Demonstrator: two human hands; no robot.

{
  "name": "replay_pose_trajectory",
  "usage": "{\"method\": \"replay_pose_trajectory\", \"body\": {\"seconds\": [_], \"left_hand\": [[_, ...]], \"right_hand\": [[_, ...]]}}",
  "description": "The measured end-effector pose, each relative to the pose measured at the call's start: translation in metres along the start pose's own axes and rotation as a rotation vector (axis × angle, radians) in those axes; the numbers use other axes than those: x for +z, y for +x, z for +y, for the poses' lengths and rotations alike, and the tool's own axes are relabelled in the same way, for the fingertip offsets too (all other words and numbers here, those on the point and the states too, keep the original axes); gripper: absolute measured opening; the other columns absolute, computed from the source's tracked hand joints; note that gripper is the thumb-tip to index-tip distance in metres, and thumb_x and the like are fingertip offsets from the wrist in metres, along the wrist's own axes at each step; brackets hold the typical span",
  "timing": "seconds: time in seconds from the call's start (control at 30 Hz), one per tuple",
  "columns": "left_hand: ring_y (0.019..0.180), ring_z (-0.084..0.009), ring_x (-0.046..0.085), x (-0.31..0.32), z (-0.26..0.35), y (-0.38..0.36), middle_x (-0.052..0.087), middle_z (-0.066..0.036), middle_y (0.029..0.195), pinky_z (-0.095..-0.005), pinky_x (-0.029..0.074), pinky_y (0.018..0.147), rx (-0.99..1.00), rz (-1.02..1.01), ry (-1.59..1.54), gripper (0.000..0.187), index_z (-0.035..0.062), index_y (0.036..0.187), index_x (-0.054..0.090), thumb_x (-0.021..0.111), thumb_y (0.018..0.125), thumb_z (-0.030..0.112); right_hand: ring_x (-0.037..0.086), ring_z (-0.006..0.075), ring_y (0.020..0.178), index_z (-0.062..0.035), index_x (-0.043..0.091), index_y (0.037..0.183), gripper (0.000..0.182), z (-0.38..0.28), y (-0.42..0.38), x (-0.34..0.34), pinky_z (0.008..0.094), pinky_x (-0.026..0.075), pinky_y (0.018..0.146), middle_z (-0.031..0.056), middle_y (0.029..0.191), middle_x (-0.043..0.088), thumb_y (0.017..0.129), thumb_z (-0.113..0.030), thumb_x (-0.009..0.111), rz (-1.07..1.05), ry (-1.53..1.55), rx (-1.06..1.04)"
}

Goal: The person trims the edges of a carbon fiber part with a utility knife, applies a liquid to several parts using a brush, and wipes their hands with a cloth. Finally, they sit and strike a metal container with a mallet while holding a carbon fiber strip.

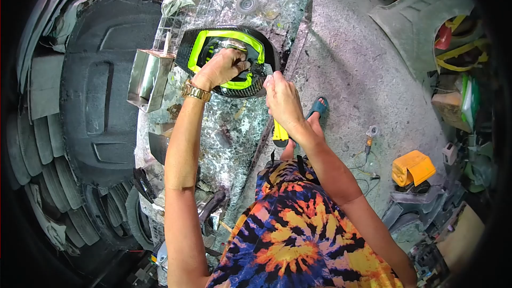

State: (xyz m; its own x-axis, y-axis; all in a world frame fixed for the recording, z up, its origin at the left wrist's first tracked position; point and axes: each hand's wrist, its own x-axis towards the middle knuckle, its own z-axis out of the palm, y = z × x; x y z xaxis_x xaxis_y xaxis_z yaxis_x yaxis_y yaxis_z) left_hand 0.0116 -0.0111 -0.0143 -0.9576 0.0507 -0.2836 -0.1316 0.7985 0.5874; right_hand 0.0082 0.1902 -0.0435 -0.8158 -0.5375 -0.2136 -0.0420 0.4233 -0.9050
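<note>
A dark carbon-fibre part (184, 56) with a woven pattern lies on the paint-spattered workbench (234, 117). Bright green tape (198, 48) frames its recessed middle. My left hand (226, 66), with a gold watch at the wrist, reaches into that recess. Its fingers are curled closed, and they hide whatever they pinch. Just to the right, my right hand (282, 96) grips a yellow utility knife (280, 133). The knife's handle sticks out below the fist, and its blade end points up at the part's right rim, near the green tape.
An open metal box (152, 82) stands left of the part. A round disc (247, 4) lies farther back on the bench. Dark moulded panels (112, 90) lean at the left. On the floor at the right are a yellow container (413, 168) and a corded tool (369, 138).
</note>
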Motion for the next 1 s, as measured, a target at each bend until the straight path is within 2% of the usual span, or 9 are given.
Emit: {"method": "replay_pose_trajectory", "body": {"seconds": [0.17, 0.23, 0.33, 0.47, 0.6, 0.67, 0.73, 0.8, 1.0], "left_hand": [[0.060, -0.0370, 0.051, 0.000, 0.000, 0.000, 0.054, -0.025, 0.069, -0.0405, 0.041, 0.058, 0.021, -0.001, -0.006, 0.025, -0.0058, 0.083, 0.058, 0.060, 0.085, 0.019], [0.060, -0.0369, 0.051, 0.005, -0.006, 0.000, 0.053, -0.024, 0.068, -0.0406, 0.041, 0.057, 0.057, 0.045, -0.011, 0.025, -0.0056, 0.083, 0.058, 0.060, 0.085, 0.020], [0.058, -0.0363, 0.050, 0.005, -0.005, 0.000, 0.053, -0.024, 0.067, -0.0408, 0.040, 0.057, 0.070, 0.073, -0.012, 0.025, -0.0053, 0.082, 0.058, 0.060, 0.085, 0.020], [0.056, -0.0343, 0.048, 0.002, -0.002, 0.000, 0.052, -0.023, 0.065, -0.0398, 0.040, 0.056, 0.033, 0.046, -0.023, 0.024, -0.0049, 0.081, 0.058, 0.061, 0.085, 0.019], [0.074, -0.0399, 0.057, -0.004, 0.004, -0.001, 0.058, -0.023, 0.073, -0.0434, 0.044, 0.063, -0.071, -0.049, 0.012, 0.019, -0.0015, 0.081, 0.059, 0.061, 0.083, 0.017], [0.053, -0.0277, 0.048, -0.001, 0.001, -0.005, 0.053, -0.020, 0.062, -0.0363, 0.041, 0.056, 0.028, 0.039, -0.040, 0.017, -0.0031, 0.087, 0.059, 0.062, 0.085, 0.014], [0.055, -0.0273, 0.051, -0.008, 0.017, -0.012, 0.055, -0.019, 0.064, -0.0354, 0.043, 0.057, -0.002, 0.090, -0.063, 0.017, -0.0018, 0.092, 0.059, 0.062, 0.084, 0.013], [0.065, -0.0286, 0.058, -0.007, 0.032, -0.021, 0.060, -0.013, 0.075, -0.0341, 0.046, 0.062, 0.134, 0.324, -0.060, 0.023, 0.0034, 0.105, 0.060, 0.061, 0.084, 0.012], [0.071, -0.0303, 0.058, 0.005, 0.053, -0.024, 0.054, -0.011, 0.080, -0.0377, 0.046, 0.063, 0.220, 0.241, 0.155, 0.021, 0.0068, 0.103, 0.062, 0.060, 0.082, 0.009]], "right_hand": [[0.057, 0.0406, 0.055, 0.0013, 0.046, 0.083, 0.025, 0.003, 0.000, 0.007, 0.0503, 0.046, 0.054, 0.0229, 0.062, 0.057, 0.095, -0.020, 0.040, 0.029, 0.023, -0.008], [0.056, 0.0272, 0.043, 0.0013, 0.046, 0.082, 0.029, -0.021, -0.001, -0.012, 0.0400, 0.047, 0.044, 0.0141, 0.055, 0.054, 0.096, -0.022, 0.038, -0.153, 0.218, 0.240], [0.051, 0.0158, 0.038, 0.0013, 0.047, 0.083, 0.031, -0.016, 0.004, -0.018, 0.0307, 0.045, 0.039, 0.0076, 0.052, 0.050, 0.097, -0.024, 0.036, -0.235, 0.273, 0.247], [0.051, 0.0144, 0.040, 0.0008, 0.048, 0.085, 0.030, -0.011, 0.003, -0.011, 0.0291, 0.044, 0.038, 0.0067, 0.052, 0.049, 0.097, -0.024, 0.036, -0.197, 0.310, 0.217], [0.058, 0.0294, 0.048, -0.0018, 0.048, 0.086, 0.025, 0.000, 0.002, -0.004, 0.0418, 0.046, 0.044, 0.0153, 0.056, 0.056, 0.096, -0.023, 0.039, -0.101, 0.148, 0.043], [0.059, 0.0355, 0.052, -0.0027, 0.048, 0.086, 0.024, 0.012, 0.003, 0.001, 0.0466, 0.046, 0.047, 0.0189, 0.059, 0.058, 0.095, -0.023, 0.040, -0.035, -0.009, -0.064], [0.058, 0.0429, 0.058, -0.0022, 0.047, 0.085, 0.022, 0.001, 0.001, -0.004, 0.0524, 0.045, 0.052, 0.0239, 0.062, 0.058, 0.094, -0.021, 0.042, 0.031, -0.169, -0.138], [0.058, 0.0422, 0.057, -0.0014, 0.046, 0.085, 0.022, -0.006, -0.001, -0.007, 0.0516, 0.046, 0.052, 0.0234, 0.061, 0.058, 0.094, -0.021, 0.042, 0.034, -0.262, -0.156], [0.057, 0.0455, 0.062, -0.0011, 0.044, 0.088, 0.021, -0.020, -0.002, -0.013, 0.0539, 0.044, 0.057, 0.0256, 0.060, 0.056, 0.094, -0.022, 0.042, -0.025, -0.385, -0.094]]}}
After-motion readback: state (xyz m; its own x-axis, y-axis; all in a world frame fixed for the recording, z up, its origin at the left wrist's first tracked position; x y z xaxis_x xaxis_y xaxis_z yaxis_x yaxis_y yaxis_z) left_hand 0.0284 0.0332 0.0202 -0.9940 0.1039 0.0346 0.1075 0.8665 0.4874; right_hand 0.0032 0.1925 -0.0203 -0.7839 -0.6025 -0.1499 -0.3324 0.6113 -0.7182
